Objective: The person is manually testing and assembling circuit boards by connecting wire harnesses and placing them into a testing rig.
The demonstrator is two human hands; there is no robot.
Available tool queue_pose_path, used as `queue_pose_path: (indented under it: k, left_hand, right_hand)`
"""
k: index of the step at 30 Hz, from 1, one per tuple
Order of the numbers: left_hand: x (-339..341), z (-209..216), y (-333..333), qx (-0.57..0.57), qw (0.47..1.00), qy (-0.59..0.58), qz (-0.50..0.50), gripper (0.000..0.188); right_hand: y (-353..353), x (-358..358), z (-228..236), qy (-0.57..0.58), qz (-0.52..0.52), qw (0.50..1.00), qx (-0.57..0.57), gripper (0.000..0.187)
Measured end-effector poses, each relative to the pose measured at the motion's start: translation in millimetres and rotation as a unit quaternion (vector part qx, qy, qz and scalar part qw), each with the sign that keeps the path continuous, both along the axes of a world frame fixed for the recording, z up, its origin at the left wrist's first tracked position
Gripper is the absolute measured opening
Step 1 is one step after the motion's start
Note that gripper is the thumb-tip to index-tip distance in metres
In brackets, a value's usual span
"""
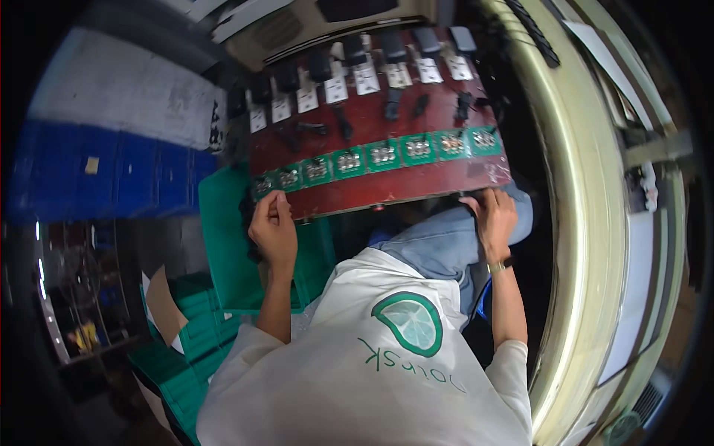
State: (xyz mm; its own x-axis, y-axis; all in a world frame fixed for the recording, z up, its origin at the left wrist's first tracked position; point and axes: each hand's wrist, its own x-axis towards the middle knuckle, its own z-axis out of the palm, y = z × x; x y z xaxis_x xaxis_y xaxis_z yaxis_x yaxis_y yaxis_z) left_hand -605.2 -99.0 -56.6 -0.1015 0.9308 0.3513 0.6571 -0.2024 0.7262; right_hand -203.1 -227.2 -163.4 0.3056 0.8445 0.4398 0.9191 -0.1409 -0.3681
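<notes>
A cluttered workroom is seen, with blue bins [97,167] at nine o'clock and green crates [227,238] at eight. On the dark red counter [446,177], a row of eight green circuit boards [383,154] is laid, its long axis run from nine o'clock to three, the right end tilted toward two. The leftmost boards are found at about twelve o'clock from the left hand [274,232], the nearer one to them; whether they are touched cannot be told. Its thumb and fingers are brought close together; anything pinched there is hidden. The right hand [495,223] is held part open at the front edge, thumb apart, with nothing seen in its grasp; the row's right end is at twelve from it. White labels [429,70] are set below black power adapters [426,40], their print too blurred to be read. Green lettering is borne by the white shirt [312,372].
</notes>
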Motion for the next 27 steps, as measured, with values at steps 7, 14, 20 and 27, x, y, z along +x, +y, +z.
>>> queue_pose_path:
  k: [7, 14, 20, 27]
  left_hand:
    - [13, 4, 41, -0.028, 0.987, 0.120, -0.107, 0.024]
    - [29, -10, 82, 0.016, 0.978, 0.082, -0.189, 0.014]
    - [34, 4, 72, 0.076, 0.988, 0.008, -0.133, 0.006]
    - [4, 61, 93, 0.064, 0.995, -0.079, -0.006, 0.022]
  right_hand:
    - [51, -128, 115, 0.163, 0.144, 0.976, 0.017, 0.019]
    - [154, -164, 93, 0.092, 0.184, 0.978, -0.038, 0.012]
    - [164, -180, 79, 0.073, 0.201, 0.977, 0.012, 0.015]
    - [178, -186, 110, 0.127, 0.156, 0.977, 0.074, 0.024]
